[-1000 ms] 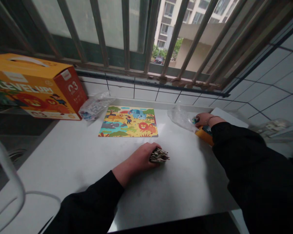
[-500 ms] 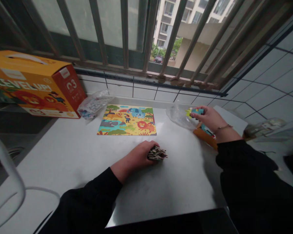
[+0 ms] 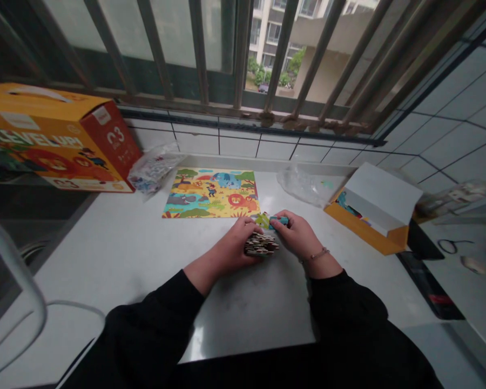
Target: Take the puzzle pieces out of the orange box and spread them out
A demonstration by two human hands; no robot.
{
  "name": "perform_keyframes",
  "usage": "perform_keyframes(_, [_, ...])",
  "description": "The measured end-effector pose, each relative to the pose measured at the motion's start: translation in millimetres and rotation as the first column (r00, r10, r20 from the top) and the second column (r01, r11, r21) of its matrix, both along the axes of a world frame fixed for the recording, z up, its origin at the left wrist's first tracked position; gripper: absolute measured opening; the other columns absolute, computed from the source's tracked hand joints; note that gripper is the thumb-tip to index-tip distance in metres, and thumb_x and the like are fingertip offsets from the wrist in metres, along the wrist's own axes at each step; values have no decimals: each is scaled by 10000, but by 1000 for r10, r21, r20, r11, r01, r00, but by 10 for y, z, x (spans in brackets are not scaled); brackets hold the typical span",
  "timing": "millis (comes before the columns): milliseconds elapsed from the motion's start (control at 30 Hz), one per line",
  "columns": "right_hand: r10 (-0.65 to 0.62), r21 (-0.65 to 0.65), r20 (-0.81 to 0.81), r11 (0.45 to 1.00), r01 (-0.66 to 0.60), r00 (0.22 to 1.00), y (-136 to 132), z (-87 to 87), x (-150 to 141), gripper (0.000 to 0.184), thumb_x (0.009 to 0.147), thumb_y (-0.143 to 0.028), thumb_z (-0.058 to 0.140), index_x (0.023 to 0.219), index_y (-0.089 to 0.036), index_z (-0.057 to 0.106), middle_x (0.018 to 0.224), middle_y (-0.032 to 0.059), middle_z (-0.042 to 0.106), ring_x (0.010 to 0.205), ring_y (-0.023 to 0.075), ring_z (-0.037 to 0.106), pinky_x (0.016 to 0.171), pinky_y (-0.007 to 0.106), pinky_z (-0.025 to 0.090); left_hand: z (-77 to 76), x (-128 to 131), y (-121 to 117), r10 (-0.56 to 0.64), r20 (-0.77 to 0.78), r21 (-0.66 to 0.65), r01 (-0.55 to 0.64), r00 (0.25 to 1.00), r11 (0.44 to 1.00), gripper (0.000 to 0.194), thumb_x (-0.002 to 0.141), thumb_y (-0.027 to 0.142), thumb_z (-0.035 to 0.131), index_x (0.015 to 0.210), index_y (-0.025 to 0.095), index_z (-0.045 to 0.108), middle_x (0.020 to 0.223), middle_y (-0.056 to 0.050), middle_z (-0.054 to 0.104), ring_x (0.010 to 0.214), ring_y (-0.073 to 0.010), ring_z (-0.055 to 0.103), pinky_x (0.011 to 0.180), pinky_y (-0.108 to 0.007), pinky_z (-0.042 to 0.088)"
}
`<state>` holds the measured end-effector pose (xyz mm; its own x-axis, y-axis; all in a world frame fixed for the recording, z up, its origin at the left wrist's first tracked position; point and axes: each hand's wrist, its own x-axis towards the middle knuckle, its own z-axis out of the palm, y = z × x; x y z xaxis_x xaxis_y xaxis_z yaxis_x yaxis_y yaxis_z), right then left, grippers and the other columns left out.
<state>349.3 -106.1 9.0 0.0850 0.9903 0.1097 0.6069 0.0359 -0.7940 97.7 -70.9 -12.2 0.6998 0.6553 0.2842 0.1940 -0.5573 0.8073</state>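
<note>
Stack of puzzle pieces (image 3: 261, 245) clasped by left hand (image 3: 229, 247), just below picture card (image 3: 210, 193); small piece (image 3: 278, 220) pinched by right hand (image 3: 295, 235). Pieces judged light, stiff; edge hold suited.

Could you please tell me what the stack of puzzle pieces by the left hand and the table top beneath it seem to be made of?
The stack of puzzle pieces looks like wood or thick pressed board, with matt, pale brown cut edges. The table top looks like satin stainless steel, judging by the soft reflections near its front edge, though the look leaves that open.
</note>
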Motion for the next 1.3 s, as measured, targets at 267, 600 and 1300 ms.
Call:
perform_keyframes(267, [291,99,57,950,-295,955,3,-8,13,327,1046,-528,663,998,-248,824,997,62,762,965,235,705,892,391,547,24,-17,-31,14,-26,-32,-15,1000,999,568,786,318,922,1254,262,604,1349,-123,694,1278,-347,687,1084,-536,575])
perform_keyframes(600, [-80,-34,-229,997,74,970,-10,-44,129,437,922,-620,767,1079,-214,735,752,5,706,631,180,625,599,311,486,23,-6,-16,28,-32,-96,-31,999,995,695,790,397,905,1362,247,541,1219,-104,730,1097,-288,723,963,-449,583])
perform_keyframes(1300, [14,44,-220,999,-4,975,5,-32,129,317,876,-526,849,1045,-259,870,1208,98,844,1148,278,779,1071,480,613,67,-9,-27,30,-59,-21,-31,998,999,464,807,400,886,1161,217,648,1119,-64,697,969,-245,648,870,-401,540])
